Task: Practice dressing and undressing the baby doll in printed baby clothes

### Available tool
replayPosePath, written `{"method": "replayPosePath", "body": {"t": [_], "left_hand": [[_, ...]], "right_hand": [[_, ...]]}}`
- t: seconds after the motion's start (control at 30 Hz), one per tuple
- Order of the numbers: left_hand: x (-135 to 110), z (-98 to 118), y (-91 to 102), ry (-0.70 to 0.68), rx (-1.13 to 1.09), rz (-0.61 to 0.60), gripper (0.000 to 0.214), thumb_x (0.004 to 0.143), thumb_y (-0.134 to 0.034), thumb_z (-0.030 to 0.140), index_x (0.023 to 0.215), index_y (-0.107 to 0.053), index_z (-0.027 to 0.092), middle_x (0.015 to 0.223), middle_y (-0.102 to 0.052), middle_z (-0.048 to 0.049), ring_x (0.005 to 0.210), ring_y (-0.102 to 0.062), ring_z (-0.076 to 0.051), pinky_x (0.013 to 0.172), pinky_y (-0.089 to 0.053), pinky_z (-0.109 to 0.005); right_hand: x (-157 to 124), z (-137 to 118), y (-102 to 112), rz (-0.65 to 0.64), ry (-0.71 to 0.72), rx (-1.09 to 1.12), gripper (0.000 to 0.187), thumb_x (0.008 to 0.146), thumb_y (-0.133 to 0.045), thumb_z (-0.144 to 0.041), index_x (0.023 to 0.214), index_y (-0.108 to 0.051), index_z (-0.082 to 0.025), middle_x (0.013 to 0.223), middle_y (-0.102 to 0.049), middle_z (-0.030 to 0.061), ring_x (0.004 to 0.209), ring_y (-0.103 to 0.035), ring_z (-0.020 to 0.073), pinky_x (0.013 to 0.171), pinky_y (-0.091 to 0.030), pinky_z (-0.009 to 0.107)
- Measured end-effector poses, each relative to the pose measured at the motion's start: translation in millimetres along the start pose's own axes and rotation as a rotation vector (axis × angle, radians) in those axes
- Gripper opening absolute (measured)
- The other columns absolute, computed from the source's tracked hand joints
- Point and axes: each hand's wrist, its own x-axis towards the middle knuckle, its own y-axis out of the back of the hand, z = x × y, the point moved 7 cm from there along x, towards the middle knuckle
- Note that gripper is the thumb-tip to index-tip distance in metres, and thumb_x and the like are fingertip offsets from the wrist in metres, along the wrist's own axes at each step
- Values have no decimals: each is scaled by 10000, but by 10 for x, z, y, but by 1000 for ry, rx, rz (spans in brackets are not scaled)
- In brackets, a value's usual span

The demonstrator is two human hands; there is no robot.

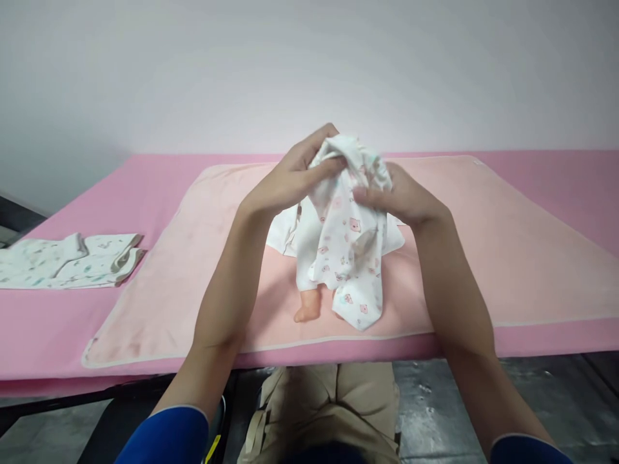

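Note:
A white baby garment (345, 238) printed with small pink bears hangs bunched between my two hands. My left hand (290, 177) is closed on its gathered upper part, the thumb laid over the cloth. On the other side, my right hand (411, 193) grips the same garment, thumb in front and fingers behind the fabric. Below and behind it lies a baby doll (308, 306), mostly hidden by the cloth; one foot shows plainly. White clothing (283, 232) spreads out at both sides of the doll. The garment's exact kind cannot be made out while it is bunched.
A peach mat (188, 277) with a pale edge lies under the doll on the pink-covered table (546, 338). Folded white printed baby clothes (72, 261) rest at the far left. A pale wall (309, 71) stands behind the table.

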Motion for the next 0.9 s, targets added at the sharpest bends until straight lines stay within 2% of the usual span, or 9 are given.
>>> {"method": "replayPosePath", "body": {"t": [0.07,0.13,0.27,0.37,0.43,0.5,0.63,0.8,0.9], "left_hand": [[-5,-6,-18,-7,4,-10,287,932,-876,391,948,-674,187,884,-630,-5,955,-756,-227,804,-584,-298],[-7,-42,-70,-4,17,-91,294,957,-841,432,929,-688,182,858,-628,-14,905,-744,-218,761,-571,-283],[-26,-113,-48,15,42,-252,360,875,-907,482,887,-710,181,797,-654,-24,778,-719,-207,645,-536,-266],[-16,-101,95,-10,67,-204,399,793,-974,480,907,-719,195,823,-675,-20,799,-737,-213,647,-547,-267],[9,-72,200,-54,66,-68,406,846,-926,539,938,-716,204,873,-671,-16,882,-762,-221,701,-574,-276],[26,-61,240,-85,69,43,420,921,-851,591,969,-704,201,911,-656,-15,968,-776,-235,764,-596,-298],[38,-103,137,-72,148,-15,438,1026,-734,607,1004,-671,174,908,-624,-28,1036,-783,-272,827,-626,-341],[-11,-145,98,-44,221,-227,423,1002,-768,598,1023,-689,183,867,-660,-38,1009,-785,-276,792,-654,-333],[0,-148,138,-74,202,-206,390,998,-784,565,1062,-694,192,925,-682,-40,1063,-784,-267,828,-663,-333]], "right_hand": [[-32,39,-105,-161,-62,-43,638,728,-1032,-543,1184,-769,-183,1077,-802,46,1059,-803,296,879,-722,433],[-56,11,-166,-209,-51,-57,632,695,-1054,-516,1158,-771,-191,1028,-800,41,1040,-801,299,874,-725,446],[-21,-119,-118,37,103,0,588,842,-923,-661,1173,-734,-212,1060,-780,29,1138,-779,286,941,-703,430],[16,-117,-51,224,156,51,566,911,-835,-720,1152,-712,-223,1094,-758,18,1211,-754,268,982,-680,393],[46,-83,-83,214,135,60,578,916,-818,-739,1143,-711,-217,1078,-751,23,1204,-754,272,991,-679,405],[62,-48,-183,99,69,32,623,852,-893,-711,1173,-723,-204,1085,-758,44,1200,-755,302,1018,-680,462],[3,-37,-348,-112,-53,-50,756,682,-1054,-566,1271,-746,-206,1200,-790,88,1281,-728,371,1104,-646,551],[-22,-140,-141,132,58,74,627,865,-877,-700,1275,-761,-241,1188,-801,63,1320,-724,372,1092,-648,512],[-24,-110,-73,153,58,92,585,917,-820,-706,1272,-765,-245,1162,-797,47,1317,-727,360,1085,-649,507]]}}
